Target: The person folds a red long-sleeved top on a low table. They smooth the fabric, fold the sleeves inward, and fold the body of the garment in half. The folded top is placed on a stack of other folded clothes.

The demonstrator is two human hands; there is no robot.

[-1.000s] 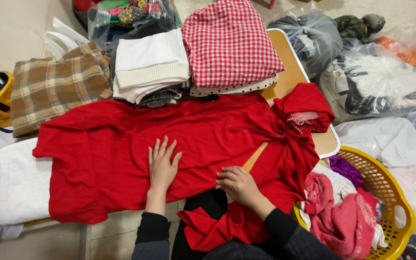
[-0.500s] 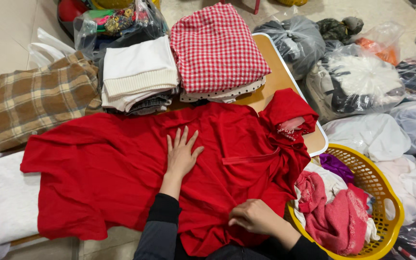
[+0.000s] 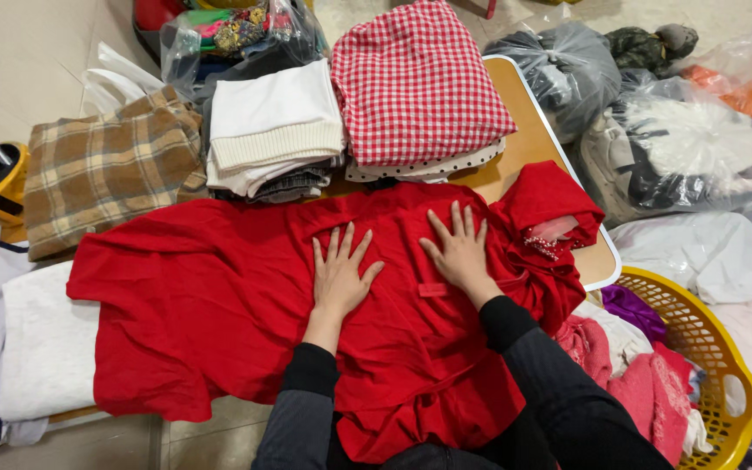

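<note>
Closest to me, I see both dark sleeves reaching out over a red garment (image 3: 219, 305) spread flat across the table (image 3: 528, 139), its lower edge hanging off the near side. My left hand (image 3: 339, 271) lies palm down on the cloth, fingers spread and gripping nothing. My right hand (image 3: 459, 250) lies flat just beside it, also open with fingers splayed. To the right, a yellow basket (image 3: 706, 348) holds pink and purple clothes. Further back sit folded piles: a plaid cloth (image 3: 106, 170), white knits (image 3: 276, 122) and a red checked cloth (image 3: 415, 83). Beyond are plastic bags (image 3: 567, 74) of clothing.
</note>
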